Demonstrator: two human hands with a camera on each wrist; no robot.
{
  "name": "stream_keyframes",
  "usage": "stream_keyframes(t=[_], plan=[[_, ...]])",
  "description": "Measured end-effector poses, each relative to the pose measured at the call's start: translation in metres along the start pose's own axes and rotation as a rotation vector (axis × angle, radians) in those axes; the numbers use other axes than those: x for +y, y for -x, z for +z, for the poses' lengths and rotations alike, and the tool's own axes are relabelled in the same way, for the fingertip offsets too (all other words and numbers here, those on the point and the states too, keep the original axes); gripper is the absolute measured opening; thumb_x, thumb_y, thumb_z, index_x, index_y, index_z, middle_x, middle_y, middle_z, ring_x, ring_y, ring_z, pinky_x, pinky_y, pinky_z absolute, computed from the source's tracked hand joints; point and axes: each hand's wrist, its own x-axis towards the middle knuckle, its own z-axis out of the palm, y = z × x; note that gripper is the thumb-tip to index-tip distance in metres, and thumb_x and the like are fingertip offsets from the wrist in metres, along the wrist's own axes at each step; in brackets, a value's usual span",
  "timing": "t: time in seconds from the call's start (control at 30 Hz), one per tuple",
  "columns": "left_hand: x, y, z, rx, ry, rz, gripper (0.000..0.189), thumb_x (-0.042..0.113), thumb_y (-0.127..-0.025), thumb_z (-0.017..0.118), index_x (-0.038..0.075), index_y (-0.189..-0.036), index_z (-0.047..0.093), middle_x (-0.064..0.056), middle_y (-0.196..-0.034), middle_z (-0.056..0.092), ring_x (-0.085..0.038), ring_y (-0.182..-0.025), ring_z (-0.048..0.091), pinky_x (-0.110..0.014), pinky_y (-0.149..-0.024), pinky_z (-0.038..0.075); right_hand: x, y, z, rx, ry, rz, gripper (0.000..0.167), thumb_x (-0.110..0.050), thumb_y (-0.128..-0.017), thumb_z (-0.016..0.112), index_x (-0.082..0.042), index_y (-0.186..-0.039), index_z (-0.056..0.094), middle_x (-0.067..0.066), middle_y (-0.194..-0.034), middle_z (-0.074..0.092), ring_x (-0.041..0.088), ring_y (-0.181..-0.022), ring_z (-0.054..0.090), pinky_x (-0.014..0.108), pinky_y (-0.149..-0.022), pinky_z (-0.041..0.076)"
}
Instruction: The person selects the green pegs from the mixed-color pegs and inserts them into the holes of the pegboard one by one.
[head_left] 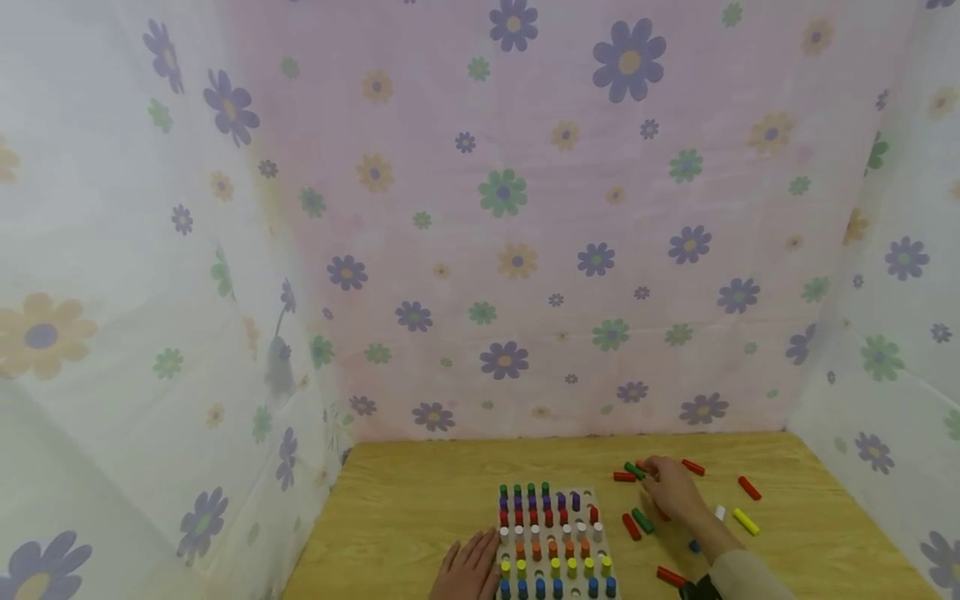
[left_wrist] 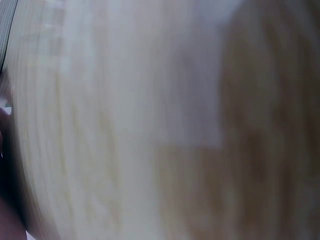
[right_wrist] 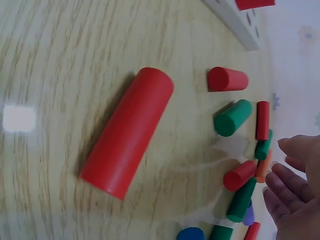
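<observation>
A pegboard (head_left: 578, 493) with rows of coloured pegs lies at the front middle of the table; its corner (right_wrist: 235, 24) also shows in the right wrist view. My left hand (head_left: 468, 567) rests flat along the board's left edge, fingers extended. Over the loose pegs right of the board reaches my right hand (head_left: 672, 492), its thumb and fingers (right_wrist: 290, 182) apart with nothing visibly between them. Closest to its fingertips are an orange peg (right_wrist: 263, 167) and a green peg (head_left: 634, 471). The left wrist view is mostly blurred wood grain.
Several loose pegs lie around the right hand, among them a red peg (head_left: 749, 487), a yellow peg (head_left: 746, 522) and a large-looking near red peg (right_wrist: 129, 132). Flowered cloth walls (head_left: 525, 333) enclose the wooden table (head_left: 405, 492) at the back and sides.
</observation>
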Motion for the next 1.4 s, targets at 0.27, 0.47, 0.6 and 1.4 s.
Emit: stream_keyframes(t=[0.27, 0.47, 0.6, 1.4], plan=[[-0.002, -0.001, 0.001, 0.003, 0.005, 0.006, 0.074, 0.065, -0.107, 0.011, 0.024, -0.157, 0.046, 0.006, -0.157, 0.047, -0.021, -0.145, 0.044, -0.056, -0.117, 0.034, 0.010, -0.007, 0.009, 0.009, 0.044, 0.021, 0.020, 0.004, -0.088, 0.066, 0.012, -0.106, 0.069, 0.023, -0.098, 0.071, 0.028, -0.080, 0.066, 0.045, -0.068, 0.057], [-0.001, 0.002, 0.000, 0.025, 0.001, 0.025, 0.071, 0.063, -0.108, 0.014, 0.023, -0.156, 0.046, 0.006, -0.156, 0.049, -0.020, -0.143, 0.046, -0.057, -0.115, 0.036, 0.010, -0.008, 0.011, 0.017, 0.074, 0.031, 0.013, 0.005, -0.088, 0.067, 0.011, -0.099, 0.071, 0.021, -0.091, 0.072, 0.027, -0.075, 0.066, 0.046, -0.067, 0.057], [-0.002, 0.001, 0.001, 0.033, -0.027, 0.031, 0.069, 0.061, -0.108, 0.014, 0.023, -0.156, 0.047, 0.006, -0.156, 0.050, -0.020, -0.143, 0.047, -0.056, -0.114, 0.037, 0.011, -0.010, 0.013, 0.016, 0.103, 0.047, 0.007, 0.003, -0.088, 0.068, 0.008, -0.093, 0.070, 0.016, -0.087, 0.071, 0.025, -0.073, 0.064, 0.046, -0.066, 0.056], [-0.001, 0.002, 0.001, 0.028, -0.017, 0.014, 0.069, 0.062, -0.108, 0.014, 0.025, -0.156, 0.046, 0.007, -0.156, 0.049, -0.018, -0.143, 0.047, -0.056, -0.115, 0.037, 0.013, -0.015, 0.022, -0.008, 0.128, 0.131, 0.008, -0.002, -0.092, 0.067, 0.003, -0.086, 0.069, 0.008, -0.076, 0.065, 0.019, -0.065, 0.056, 0.035, -0.055, 0.047]])
